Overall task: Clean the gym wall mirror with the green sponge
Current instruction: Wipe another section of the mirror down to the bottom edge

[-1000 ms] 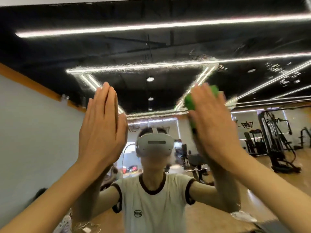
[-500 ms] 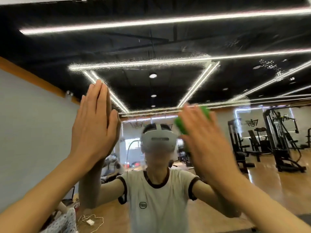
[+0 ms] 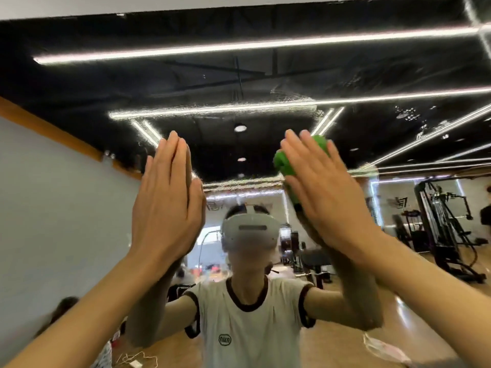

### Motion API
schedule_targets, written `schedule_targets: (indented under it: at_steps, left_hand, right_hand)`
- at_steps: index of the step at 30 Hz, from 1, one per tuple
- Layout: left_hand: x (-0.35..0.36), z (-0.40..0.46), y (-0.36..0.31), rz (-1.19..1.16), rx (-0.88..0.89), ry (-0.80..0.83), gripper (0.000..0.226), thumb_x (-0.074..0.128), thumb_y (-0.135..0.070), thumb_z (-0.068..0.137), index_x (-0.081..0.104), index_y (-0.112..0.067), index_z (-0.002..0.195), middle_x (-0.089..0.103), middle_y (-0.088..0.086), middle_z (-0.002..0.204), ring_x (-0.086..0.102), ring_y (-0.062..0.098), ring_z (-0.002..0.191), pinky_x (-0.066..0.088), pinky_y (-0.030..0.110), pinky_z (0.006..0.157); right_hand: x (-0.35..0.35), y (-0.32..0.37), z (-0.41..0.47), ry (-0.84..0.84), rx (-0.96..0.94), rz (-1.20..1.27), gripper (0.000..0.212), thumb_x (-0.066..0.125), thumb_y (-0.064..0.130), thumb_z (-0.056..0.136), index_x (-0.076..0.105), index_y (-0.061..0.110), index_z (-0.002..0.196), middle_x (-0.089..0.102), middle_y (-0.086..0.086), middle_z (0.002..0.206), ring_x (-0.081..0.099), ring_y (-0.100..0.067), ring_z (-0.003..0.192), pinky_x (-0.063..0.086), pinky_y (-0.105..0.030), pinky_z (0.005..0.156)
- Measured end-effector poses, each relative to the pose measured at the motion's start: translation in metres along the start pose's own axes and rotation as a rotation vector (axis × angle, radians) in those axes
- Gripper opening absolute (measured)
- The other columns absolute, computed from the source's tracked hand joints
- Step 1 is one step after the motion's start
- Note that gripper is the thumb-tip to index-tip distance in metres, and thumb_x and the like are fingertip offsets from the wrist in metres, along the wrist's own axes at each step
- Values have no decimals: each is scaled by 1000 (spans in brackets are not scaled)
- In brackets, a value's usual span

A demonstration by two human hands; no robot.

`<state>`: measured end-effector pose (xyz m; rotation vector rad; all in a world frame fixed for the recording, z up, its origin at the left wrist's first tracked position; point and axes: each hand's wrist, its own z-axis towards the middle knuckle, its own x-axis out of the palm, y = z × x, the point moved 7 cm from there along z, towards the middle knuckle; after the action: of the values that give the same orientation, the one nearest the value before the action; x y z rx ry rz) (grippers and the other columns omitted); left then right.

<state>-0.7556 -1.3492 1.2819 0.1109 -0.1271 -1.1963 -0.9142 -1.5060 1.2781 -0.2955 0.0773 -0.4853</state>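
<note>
Both hands are up flat against the gym wall mirror (image 3: 265, 62), which fills nearly the whole view and reflects a black ceiling crossed by long strip lights (image 3: 239, 47). The left hand (image 3: 166, 203) lies open on the glass, fingers straight and close together, holding nothing. The right hand (image 3: 329, 197) is also spread flat, fingers straight, pressing the green sponge (image 3: 285, 163) against the mirror; the sponge bulges out past the thumb side and above the fingertips, squashed under the palm.

In the reflection the person wears a white headset (image 3: 249, 231) and a white T-shirt (image 3: 249, 322) with dark trim at the collar and sleeves. A small oval logo (image 3: 224, 339) sits on the chest; its letters are too small and mirrored to read. A dark emblem on the far wall, beside the cable machine (image 3: 446, 224), is likewise unreadable. A smear of droplets shows on the glass near the upper strip lights.

Compared with half a second ago, the right hand and sponge have gone higher up the mirror and slightly rightward, now level with the left hand's fingertips. The left hand has kept its flat contact, though it sits nearer the centre of the view.
</note>
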Motion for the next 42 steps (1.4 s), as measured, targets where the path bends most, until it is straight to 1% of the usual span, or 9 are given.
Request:
schedule_targets:
  at_steps: [5,8,13,19,22,28,36,38,42]
  left_hand:
    - [0,-1,-1,1,-11,-22,62,28,-35,104,23,-9,160,20,5,168,2,2,151,1,25,126]
    - [0,-2,-2,13,-16,-20,63,27,-36,104,22,-9,160,20,5,168,3,3,151,1,25,125]
    - [-1,-2,-1,38,-7,-12,61,28,-34,105,20,-11,161,17,2,169,-3,-2,151,-4,19,124]
    - [0,-2,-3,25,-3,-18,62,26,-35,105,21,-10,160,19,5,168,3,4,152,-5,18,123]
    - [0,-1,-4,31,5,-17,61,26,-34,104,21,-8,160,20,6,168,2,3,151,-4,19,124]
    - [0,-1,-3,35,-7,-4,61,29,-33,105,20,-10,161,16,3,169,-3,-3,150,-3,20,124]
    - [1,0,-3,27,-16,9,61,31,-31,104,23,-8,160,19,6,168,2,3,151,-1,25,125]
    - [3,1,-12,2,-19,4,61,34,-29,103,25,-7,159,21,7,167,2,3,151,-4,22,125]
    - [20,5,-58,-33,34,18,62,34,-31,104,23,-6,160,21,8,167,8,15,156,-7,19,124]
  right_hand:
    - [-31,-70,2,-114,451,19,53,28,26,104,36,3,151,33,-15,160,20,-28,153,5,-44,126]
    - [-4,8,54,-110,239,15,50,31,28,101,50,4,140,47,-17,150,36,-33,144,16,-47,123]
    - [18,58,99,33,-130,-34,51,33,29,110,28,10,157,23,-10,165,15,-25,154,-1,-39,124]
    - [-27,-110,58,-125,396,-73,45,34,19,106,38,1,148,35,-20,157,28,-36,147,13,-53,123]
    - [-27,-89,55,-196,536,-81,47,30,20,108,38,0,150,35,-19,158,26,-35,149,13,-51,124]
    - [22,63,77,-48,-172,6,48,47,26,102,47,7,147,41,-16,156,33,-31,148,11,-43,122]
    - [-38,-130,24,-140,498,-8,48,33,21,109,35,5,154,27,-18,163,15,-34,153,6,-50,126]
    - [-32,-97,36,-140,439,10,49,30,23,108,38,5,152,30,-18,161,19,-34,152,9,-51,126]
    - [5,8,62,-28,-98,10,54,27,32,103,45,7,148,41,-14,156,31,-31,149,9,-41,121]
